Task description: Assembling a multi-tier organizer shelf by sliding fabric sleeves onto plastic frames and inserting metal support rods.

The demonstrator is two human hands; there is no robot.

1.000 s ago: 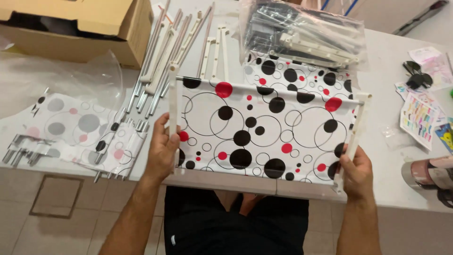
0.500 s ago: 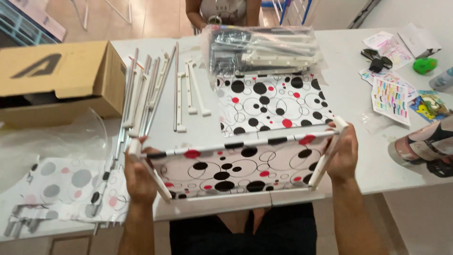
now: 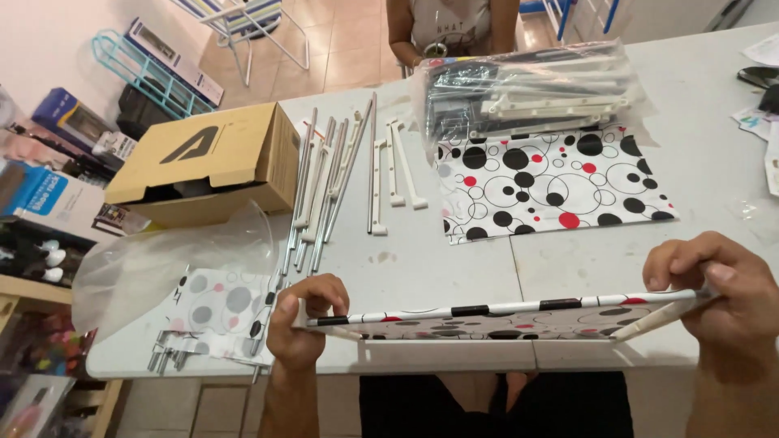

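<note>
I hold a flat fabric shelf panel (image 3: 503, 318), white with black and red circles, stretched on white rods. It lies almost edge-on to me above the near edge of the white table (image 3: 454, 268). My left hand (image 3: 300, 324) grips its left end. My right hand (image 3: 718, 296) grips its right end, fingers curled over the rod. A second spotted panel (image 3: 552, 182) lies flat on the table beyond.
Metal tubes and white plastic bars (image 3: 341, 178) lie in a row mid-table. A cardboard box (image 3: 207, 162) sits at the left, with clear plastic wrap (image 3: 162, 259) and another spotted panel (image 3: 219, 312) near it. A bag of parts (image 3: 527, 89) lies at the far side. Another person (image 3: 450, 24) stands beyond the table.
I have tilted the panel from facing me to nearly flat and edge-on, and my view has lifted towards the far side of the table.
</note>
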